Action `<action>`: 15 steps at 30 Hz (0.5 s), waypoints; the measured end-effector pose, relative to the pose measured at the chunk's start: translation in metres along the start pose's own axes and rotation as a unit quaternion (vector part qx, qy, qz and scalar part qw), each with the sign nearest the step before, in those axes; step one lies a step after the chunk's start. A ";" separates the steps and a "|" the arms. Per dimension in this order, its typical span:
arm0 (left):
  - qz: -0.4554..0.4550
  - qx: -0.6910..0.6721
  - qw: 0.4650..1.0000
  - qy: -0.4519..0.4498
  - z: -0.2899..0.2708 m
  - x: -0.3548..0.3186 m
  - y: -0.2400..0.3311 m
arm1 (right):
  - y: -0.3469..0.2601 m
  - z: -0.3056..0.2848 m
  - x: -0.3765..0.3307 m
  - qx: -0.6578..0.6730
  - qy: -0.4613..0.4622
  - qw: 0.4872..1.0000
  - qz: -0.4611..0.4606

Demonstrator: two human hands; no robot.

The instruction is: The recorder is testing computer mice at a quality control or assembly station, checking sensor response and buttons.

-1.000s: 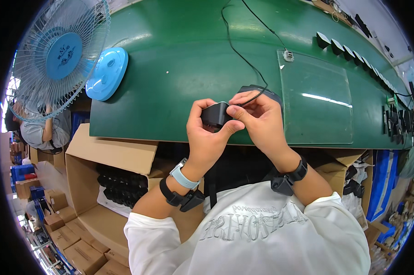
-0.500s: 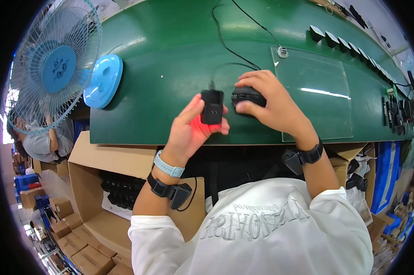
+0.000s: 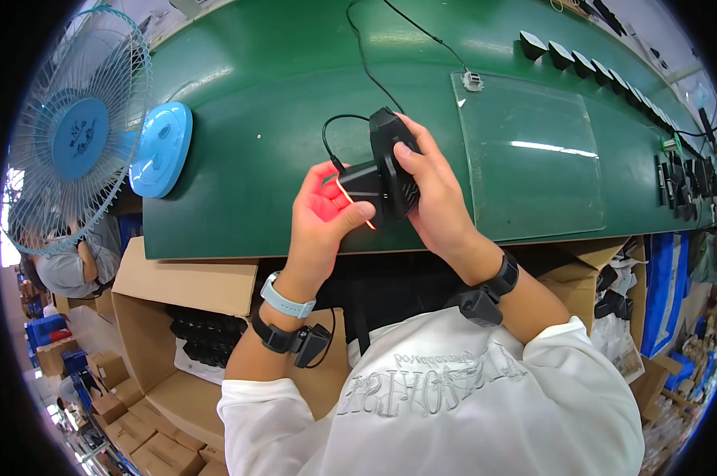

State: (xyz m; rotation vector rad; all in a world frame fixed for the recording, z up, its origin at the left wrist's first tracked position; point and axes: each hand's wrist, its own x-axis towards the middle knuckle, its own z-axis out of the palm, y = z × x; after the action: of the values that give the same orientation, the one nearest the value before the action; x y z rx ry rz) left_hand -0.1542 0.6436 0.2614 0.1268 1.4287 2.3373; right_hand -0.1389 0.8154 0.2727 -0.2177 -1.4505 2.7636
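In my left hand (image 3: 320,218) is a small black corded block (image 3: 361,187), gripped at its edges with the thumb on the near side. One edge of the block glows orange, and red light falls on my palm. My right hand (image 3: 438,194) holds a black computer mouse (image 3: 388,147) tipped up on its side. The mouse's underside faces the block, and the two meet or nearly meet; exact contact cannot be made out. A black cable (image 3: 326,131) runs from the block's far end. Both hands are above the green table (image 3: 247,182).
A blue fan (image 3: 80,139) on a blue base (image 3: 161,151) stands left. To the right lies a clear sheet (image 3: 533,170) beside a white USB plug (image 3: 472,81). Several black-and-white pieces (image 3: 561,55) line the back right. An open carton (image 3: 188,274) sits below the front edge.
My right hand has lifted the mouse off the table, turned it on its side and brought it left to the block. My left hand has tilted the block toward the mouse.
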 end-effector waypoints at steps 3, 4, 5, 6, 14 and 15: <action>0.009 0.042 0.999 0.001 -0.001 -0.001 -0.001 | -0.001 0.001 0.000 0.003 -0.030 0.999 -0.013; 0.007 0.037 0.999 -0.002 -0.003 -0.001 -0.002 | -0.002 0.001 -0.001 -0.025 -0.035 0.998 -0.039; 0.006 0.028 1.000 -0.006 -0.004 0.000 -0.003 | -0.002 0.002 -0.003 -0.056 -0.033 0.996 -0.058; 0.004 0.033 0.999 -0.003 -0.006 0.000 -0.004 | -0.002 0.002 -0.007 -0.054 -0.039 0.996 -0.063; 0.006 -0.031 0.997 -0.073 -0.013 0.001 -0.008 | 0.001 -0.004 -0.020 -0.306 -0.115 0.908 -0.262; 0.009 -0.041 0.997 -0.069 -0.012 0.001 -0.008 | 0.001 -0.004 -0.020 -0.322 -0.122 0.895 -0.284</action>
State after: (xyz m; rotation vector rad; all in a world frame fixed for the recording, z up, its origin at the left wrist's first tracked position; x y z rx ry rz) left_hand -0.1557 0.6373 0.2486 0.2743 1.2675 2.3481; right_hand -0.1189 0.8165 0.2718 0.4942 -2.0378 1.8328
